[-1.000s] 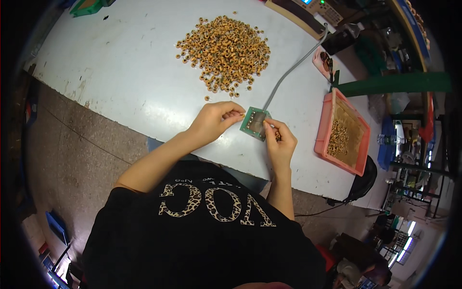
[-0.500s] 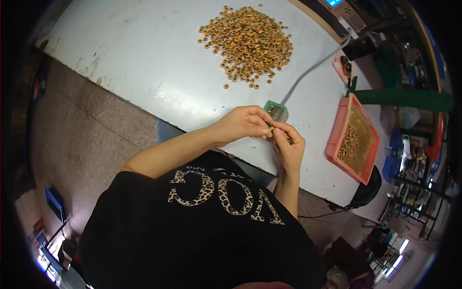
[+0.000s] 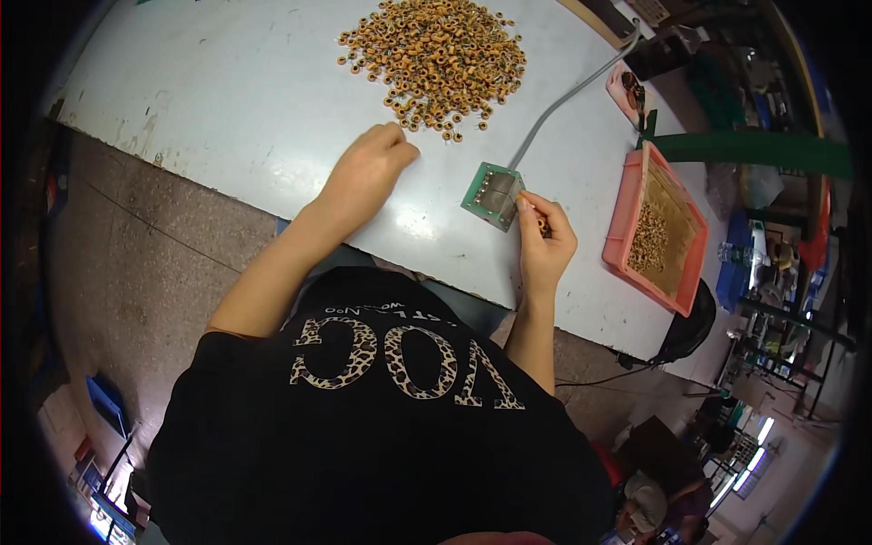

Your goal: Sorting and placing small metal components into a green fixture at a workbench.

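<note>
A large heap of small ring-shaped coils (image 3: pixel 445 64), orange-brown with wire ends, lies on the table. At the near left edge of the heap is my left hand (image 3: pixel 363 173), its fingers curled down toward the tabletop; anything between the fingertips is hidden. My right hand (image 3: pixel 549 245) is closed around a few ring coils (image 3: pixel 543 227), which show between its curled fingers. Its thumb and forefinger tips meet at the right edge of a small green circuit board fixture (image 3: pixel 491 194) with a grey metal block. Whether the tips pinch a coil there cannot be made out.
A grey cable (image 3: pixel 554 104) runs from the fixture to the far right, where a black device (image 3: pixel 663 53) stands. On the right sits a pink tray (image 3: pixel 618 232) with more coils. Behind it are a green strip (image 3: pixel 754 148) and a small pink container (image 3: pixel 627 91).
My left hand has parted from the right and moved left and away from me, to the heap's edge. My right hand stays by the fixture, which is now more fully visible.
</note>
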A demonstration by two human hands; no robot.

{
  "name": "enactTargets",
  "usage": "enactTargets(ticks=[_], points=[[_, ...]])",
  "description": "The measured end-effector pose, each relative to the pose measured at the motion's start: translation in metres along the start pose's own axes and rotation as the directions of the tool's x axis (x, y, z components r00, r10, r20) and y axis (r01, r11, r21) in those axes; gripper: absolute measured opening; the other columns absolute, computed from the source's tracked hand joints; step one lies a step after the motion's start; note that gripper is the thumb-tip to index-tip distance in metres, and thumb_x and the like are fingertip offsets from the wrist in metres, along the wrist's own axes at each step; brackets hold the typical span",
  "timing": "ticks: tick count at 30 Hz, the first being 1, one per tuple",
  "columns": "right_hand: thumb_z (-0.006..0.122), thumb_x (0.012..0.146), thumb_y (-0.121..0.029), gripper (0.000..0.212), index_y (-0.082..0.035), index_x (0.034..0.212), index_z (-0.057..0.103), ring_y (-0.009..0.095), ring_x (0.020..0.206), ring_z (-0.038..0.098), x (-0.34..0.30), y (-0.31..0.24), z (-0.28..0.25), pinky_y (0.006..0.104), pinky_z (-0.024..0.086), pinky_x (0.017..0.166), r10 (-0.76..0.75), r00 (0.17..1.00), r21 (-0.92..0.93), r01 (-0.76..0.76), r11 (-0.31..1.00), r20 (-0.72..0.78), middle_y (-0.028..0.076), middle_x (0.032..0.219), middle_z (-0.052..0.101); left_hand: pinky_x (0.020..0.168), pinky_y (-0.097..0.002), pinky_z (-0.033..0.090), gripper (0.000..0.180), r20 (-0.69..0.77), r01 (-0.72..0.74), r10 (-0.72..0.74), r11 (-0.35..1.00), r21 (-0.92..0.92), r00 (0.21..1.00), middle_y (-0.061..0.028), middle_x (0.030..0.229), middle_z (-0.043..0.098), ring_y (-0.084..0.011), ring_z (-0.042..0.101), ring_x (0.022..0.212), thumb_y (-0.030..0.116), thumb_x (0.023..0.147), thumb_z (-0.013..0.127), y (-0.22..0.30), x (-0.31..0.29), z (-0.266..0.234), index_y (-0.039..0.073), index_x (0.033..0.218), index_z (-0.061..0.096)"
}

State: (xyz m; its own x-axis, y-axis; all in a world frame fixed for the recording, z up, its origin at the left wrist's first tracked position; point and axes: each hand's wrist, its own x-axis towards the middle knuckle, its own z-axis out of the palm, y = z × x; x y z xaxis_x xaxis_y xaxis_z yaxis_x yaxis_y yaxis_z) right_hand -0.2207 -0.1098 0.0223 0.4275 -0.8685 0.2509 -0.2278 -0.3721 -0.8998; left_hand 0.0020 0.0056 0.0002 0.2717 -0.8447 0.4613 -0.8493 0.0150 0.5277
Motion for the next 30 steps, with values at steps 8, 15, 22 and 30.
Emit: enactTargets(ticks=[8,15,22,30], points=[[0.069,0.085,-0.003,0.012,0.0,0.096,0.072,0.008,0.062,0.043,0.005,-0.005,0.004,0.0195,0.034,0.057,-0.121,0.992,-0.131,0.124,0.984,0.031,0.001,0.072,0.057,0.079,-0.0316,0.046,0.015,0.01,-0.006,0.005,1.0,0.013,1.0,-0.0067,0.095,0.058,-0.0231,0.055,0.087,0.006,0.08,0.069,0.014,-0.001,0.001,0.004,0.093,0.064],[0.069,0.084,0.0,0.012,0.002,0.096,0.071,0.01,0.058,0.044,0.002,-0.005,0.004,0.0213,0.035,0.052,-0.192,0.98,-0.194,0.197,0.961,0.045,0.003,0.071,0.056,0.078,-0.0306,0.047,0.012,-0.03,0.077,-0.076,0.997,0.021,0.997,-0.0061,0.094,0.06,-0.0233,0.055,0.085,0.006,0.08,0.069,0.008,0.0,0.008,0.004,0.09,0.064],[0.069,0.084,0.0,0.011,0.003,0.095,0.071,0.009,0.058,0.044,0.005,-0.005,0.006,0.0215,0.035,0.052,-0.211,0.977,-0.193,0.215,0.957,0.045,0.003,0.07,0.056,0.067,-0.0292,0.048,0.009,0.042,0.212,-0.209,0.93,-0.301,0.977,-0.0051,0.083,0.064,-0.0192,0.057,0.072,0.005,0.081,0.069,0.015,0.0,0.005,0.002,0.089,0.065],[0.067,0.086,-0.002,0.012,0.002,0.097,0.07,0.009,0.055,0.043,0.003,-0.001,0.003,0.0196,0.034,0.051,0.084,0.996,0.127,-0.086,0.988,0.025,0.003,0.07,0.056,0.063,-0.0222,0.048,0.01,0.345,0.508,-0.388,0.492,-0.707,0.855,-0.0055,0.081,0.068,-0.0106,0.058,0.066,0.003,0.086,0.068,0.027,0.001,0.007,-0.002,0.095,0.068]])
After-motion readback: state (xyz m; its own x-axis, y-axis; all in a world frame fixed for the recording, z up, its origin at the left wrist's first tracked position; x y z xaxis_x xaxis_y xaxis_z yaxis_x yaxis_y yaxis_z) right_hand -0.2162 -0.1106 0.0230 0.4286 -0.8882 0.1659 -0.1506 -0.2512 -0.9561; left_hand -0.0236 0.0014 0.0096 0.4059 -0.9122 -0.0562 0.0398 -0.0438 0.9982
